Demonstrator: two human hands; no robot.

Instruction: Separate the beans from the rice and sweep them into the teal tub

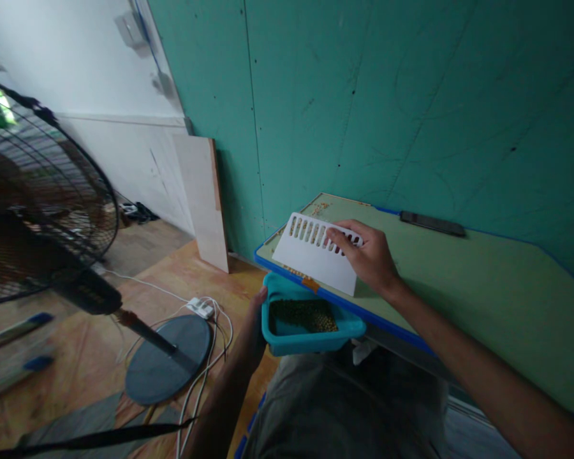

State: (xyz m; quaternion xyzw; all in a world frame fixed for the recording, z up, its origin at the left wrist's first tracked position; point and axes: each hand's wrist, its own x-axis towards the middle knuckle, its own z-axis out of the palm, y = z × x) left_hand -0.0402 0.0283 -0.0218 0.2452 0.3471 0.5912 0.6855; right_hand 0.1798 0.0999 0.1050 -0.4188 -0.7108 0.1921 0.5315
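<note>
My left hand (pixel 257 328) grips the left end of a teal plastic tray (pixel 287 347), held just below the table's front edge. Inside the tray lie dark green grains and a patch of tan grains (pixel 323 319). In my right hand (pixel 368 255) is a white slotted plastic scraper (pixel 316 261), its thumb over the slots and its long plain edge down near the tabletop. Some tan grains (pixel 296 272) lie along the table edge by the scraper, beside a bit of orange tape (pixel 310 284). More grains (pixel 320 208) are scattered toward the far left corner.
The pale green table (pixel 483 293) has blue edging and stands against a green wall (pixel 411 95). A dark phone-like slab (pixel 432 223) lies at its back edge. To the left are a standing fan (pixel 167 357), a white power strip (pixel 201 308) with cables, and a leaning board (pixel 203 204).
</note>
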